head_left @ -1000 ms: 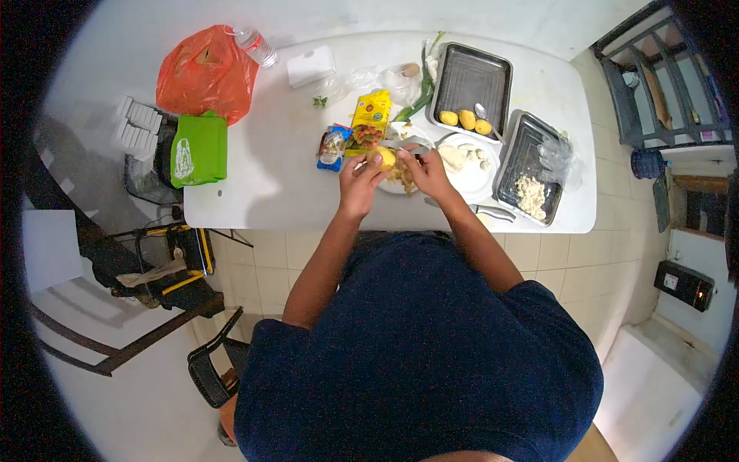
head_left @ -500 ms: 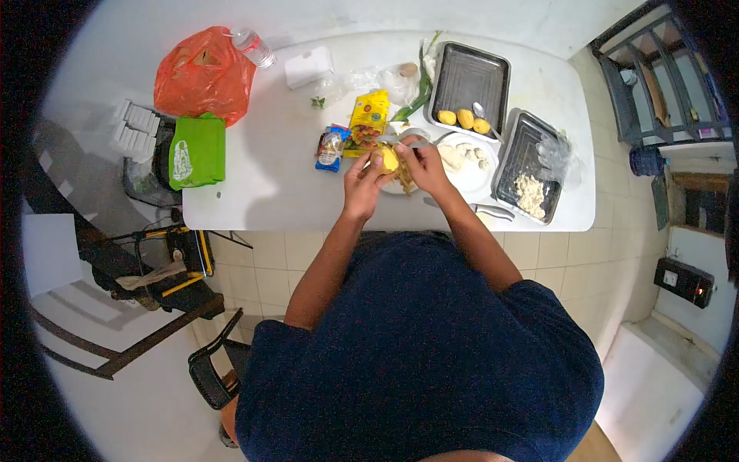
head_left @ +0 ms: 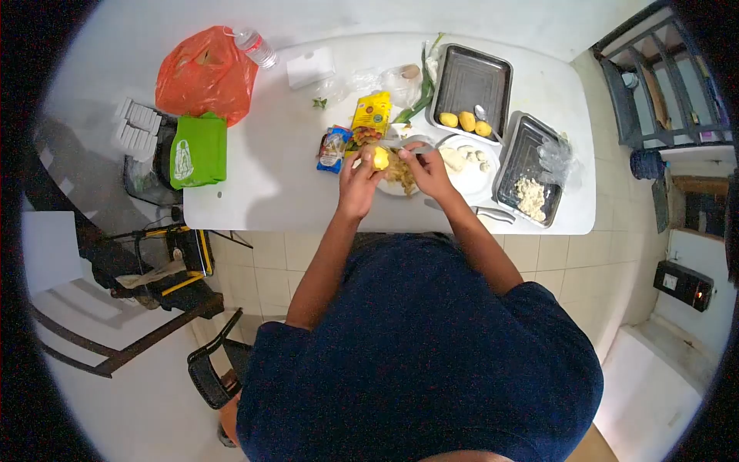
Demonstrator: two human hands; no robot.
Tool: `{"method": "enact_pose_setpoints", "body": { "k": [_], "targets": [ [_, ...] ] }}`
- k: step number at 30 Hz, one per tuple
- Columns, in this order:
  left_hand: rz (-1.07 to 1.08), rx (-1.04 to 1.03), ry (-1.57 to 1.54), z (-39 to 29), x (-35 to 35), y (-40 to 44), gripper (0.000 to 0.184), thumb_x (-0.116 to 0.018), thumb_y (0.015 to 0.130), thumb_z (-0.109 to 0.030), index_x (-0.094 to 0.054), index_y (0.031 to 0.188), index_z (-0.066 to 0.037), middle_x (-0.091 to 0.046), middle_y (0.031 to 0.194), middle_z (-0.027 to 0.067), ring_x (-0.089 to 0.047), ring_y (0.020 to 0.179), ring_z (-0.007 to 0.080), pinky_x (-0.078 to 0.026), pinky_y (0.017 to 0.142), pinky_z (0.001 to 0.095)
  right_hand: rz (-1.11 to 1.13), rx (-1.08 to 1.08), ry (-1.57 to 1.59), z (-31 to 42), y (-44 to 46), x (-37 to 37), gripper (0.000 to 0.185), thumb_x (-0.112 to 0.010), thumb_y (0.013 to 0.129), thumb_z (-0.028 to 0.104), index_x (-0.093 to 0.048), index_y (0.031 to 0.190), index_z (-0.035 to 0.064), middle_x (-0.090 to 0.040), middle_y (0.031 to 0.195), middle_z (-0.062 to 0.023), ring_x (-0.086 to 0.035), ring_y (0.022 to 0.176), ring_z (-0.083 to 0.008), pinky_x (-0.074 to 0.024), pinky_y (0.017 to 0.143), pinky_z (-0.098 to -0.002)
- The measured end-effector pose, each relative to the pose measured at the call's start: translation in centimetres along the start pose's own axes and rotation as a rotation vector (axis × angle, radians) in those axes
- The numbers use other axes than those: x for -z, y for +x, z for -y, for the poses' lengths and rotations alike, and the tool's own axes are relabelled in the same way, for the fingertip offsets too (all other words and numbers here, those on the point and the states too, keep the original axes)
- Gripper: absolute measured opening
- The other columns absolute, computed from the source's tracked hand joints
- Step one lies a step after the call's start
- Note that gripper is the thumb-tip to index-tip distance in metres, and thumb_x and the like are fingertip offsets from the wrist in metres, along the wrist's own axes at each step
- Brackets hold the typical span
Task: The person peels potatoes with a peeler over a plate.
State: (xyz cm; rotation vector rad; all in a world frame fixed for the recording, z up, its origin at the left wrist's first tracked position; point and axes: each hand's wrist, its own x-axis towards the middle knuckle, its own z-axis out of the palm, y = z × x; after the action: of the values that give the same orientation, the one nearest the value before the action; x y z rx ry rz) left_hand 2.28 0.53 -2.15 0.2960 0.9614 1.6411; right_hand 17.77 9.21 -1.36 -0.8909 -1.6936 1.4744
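My left hand (head_left: pixel 359 182) is closed around a peeled yellow potato (head_left: pixel 379 159). Close by on the right, my right hand (head_left: pixel 426 170) grips a metal blade-like tool (head_left: pixel 416 146), probably a peeler or knife. Brown peelings (head_left: pixel 400 175) lie on a plate beneath and between the hands. Just beyond my left hand are a yellow packet (head_left: pixel 371 113) and a blue packet (head_left: pixel 332 149). To the right, a white plate (head_left: pixel 479 185) bears pale pieces. Several peeled potatoes (head_left: pixel 466 120) and a spoon rest in a dark tray (head_left: pixel 471 71).
A second dark tray (head_left: pixel 511 173) with chopped pale bits and a plastic bag stands at the right. A knife (head_left: pixel 495 215) lies near the front edge. Green stalks (head_left: pixel 424 96), a white box (head_left: pixel 311 68), a bottle (head_left: pixel 255 48), an orange bag (head_left: pixel 208 77) and a green bag (head_left: pixel 198 151) are farther off.
The potato has turned in my left hand and shows a different side. My two hands are slightly farther apart, leaving more of the peelings visible between them.
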Motion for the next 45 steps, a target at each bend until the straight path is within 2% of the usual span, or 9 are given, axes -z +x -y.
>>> {"method": "enact_pose_setpoints", "body": {
  "k": [8, 14, 17, 20, 24, 27, 33, 36, 45],
  "targets": [
    [-0.012, 0.022, -0.019, 0.5, 0.8, 0.2, 0.021, -0.059, 0.096, -0.019, -0.052, 0.111, -0.006, -0.06, 0.118, 0.0118, -0.061, 0.109, 0.0234, -0.052, 0.094, 0.0447, -0.014, 0.072, -0.091, -0.8, 0.0, -0.3, 0.024, -0.061, 0.094, 0.025, -0.065, 0.091, 0.0016, -0.061, 0.071, -0.0067, -0.056, 0.067, -0.0147, -0.0451, 0.061, -0.0311],
    [0.041, 0.037, 0.103, 1.1, 1.0, 0.1, 0.025, -0.062, 0.095, -0.018, -0.053, 0.115, -0.007, -0.06, 0.114, 0.008, -0.061, 0.104, 0.0196, -0.054, 0.086, 0.0395, -0.166, 0.454, -0.248, 0.6, 0.9, -1.1, 0.023, -0.06, 0.095, 0.024, -0.064, 0.09, 0.0023, -0.06, 0.071, -0.0052, -0.055, 0.066, -0.0134, -0.0447, 0.061, -0.0301],
    [0.064, 0.108, 0.177, 1.0, -1.2, -1.5, 0.025, -0.062, 0.095, -0.02, -0.054, 0.114, -0.006, -0.059, 0.114, 0.006, -0.059, 0.105, 0.0172, -0.053, 0.085, 0.0353, -0.09, 0.025, -0.03, 0.3, 1.0, -0.7, 0.023, -0.059, 0.096, 0.024, -0.062, 0.089, 0.0029, -0.059, 0.07, -0.0024, -0.053, 0.065, -0.0106, -0.0436, 0.059, -0.0289],
    [-0.03, 0.084, 0.056, 0.8, -1.1, -1.0, 0.028, -0.062, 0.095, -0.018, -0.051, 0.117, -0.006, -0.058, 0.115, 0.0075, -0.058, 0.106, 0.0175, -0.053, 0.086, 0.0341, -0.096, 0.046, 0.037, -0.7, 1.2, -0.3, 0.018, -0.062, 0.095, 0.019, -0.06, 0.092, 0.0019, -0.057, 0.079, 0.0003, -0.049, 0.069, -0.0054, -0.04, 0.059, -0.0229],
    [-0.052, 0.0, 0.088, 0.8, 0.0, -0.6, 0.034, -0.064, 0.093, -0.014, -0.046, 0.121, -0.005, -0.058, 0.115, 0.01, -0.058, 0.106, 0.0194, -0.053, 0.087, 0.0345, -0.079, 0.07, -0.009, -0.6, 0.5, -0.3, 0.018, -0.062, 0.095, 0.02, -0.06, 0.092, 0.0021, -0.054, 0.075, 0.0016, -0.046, 0.067, -0.005, -0.0393, 0.058, -0.0234],
    [-0.058, -0.064, 0.145, 0.5, 0.8, -0.5, 0.039, -0.066, 0.091, -0.012, -0.045, 0.123, -0.004, -0.059, 0.117, 0.0114, -0.058, 0.106, 0.0198, -0.052, 0.087, 0.0342, 0.021, -0.082, -0.095, 0.1, -0.5, 0.2, 0.022, -0.06, 0.095, 0.025, -0.062, 0.09, 0.0037, -0.057, 0.068, -0.0038, -0.052, 0.065, -0.0114, -0.0436, 0.06, -0.0287],
    [-0.043, -0.1, 0.268, -0.4, 0.2, -0.6, 0.038, -0.071, 0.087, -0.011, -0.055, 0.12, 0.0, -0.064, 0.112, 0.0108, -0.062, 0.099, 0.016, -0.051, 0.084, 0.0287, 0.002, 0.277, -0.08, 0.3, -0.7, -0.4, 0.023, -0.06, 0.094, 0.022, -0.062, 0.092, -0.0007, -0.061, 0.085, -0.0127, -0.059, 0.076, -0.025, -0.047, 0.071, -0.035],
    [-0.052, -0.096, 0.298, -0.6, -0.1, -0.7, 0.034, -0.072, 0.086, -0.01, -0.06, 0.116, 0.001, -0.067, 0.107, 0.009, -0.063, 0.094, 0.0145, -0.051, 0.082, 0.0276, 0.066, 0.188, -0.08, 0.4, -0.5, -0.2, 0.023, -0.06, 0.093, 0.02, -0.062, 0.093, -0.0026, -0.061, 0.091, -0.0156, -0.06, 0.081, -0.0292, -0.047, 0.074, -0.0367],
    [-0.042, -0.171, 0.553, -0.5, -1.2, -1.3, 0.033, -0.074, 0.083, -0.004, -0.061, 0.112, 0.003, -0.068, 0.105, 0.0092, -0.063, 0.094, 0.0119, -0.05, 0.083, 0.0259, -0.01, 0.291, -0.185, 1.6, 0.4, -0.8, 0.024, -0.059, 0.094, 0.023, -0.063, 0.095, -0.0005, -0.061, 0.086, -0.0155, -0.059, 0.073, -0.0265, -0.0466, 0.067, -0.0365]
  ]
}}
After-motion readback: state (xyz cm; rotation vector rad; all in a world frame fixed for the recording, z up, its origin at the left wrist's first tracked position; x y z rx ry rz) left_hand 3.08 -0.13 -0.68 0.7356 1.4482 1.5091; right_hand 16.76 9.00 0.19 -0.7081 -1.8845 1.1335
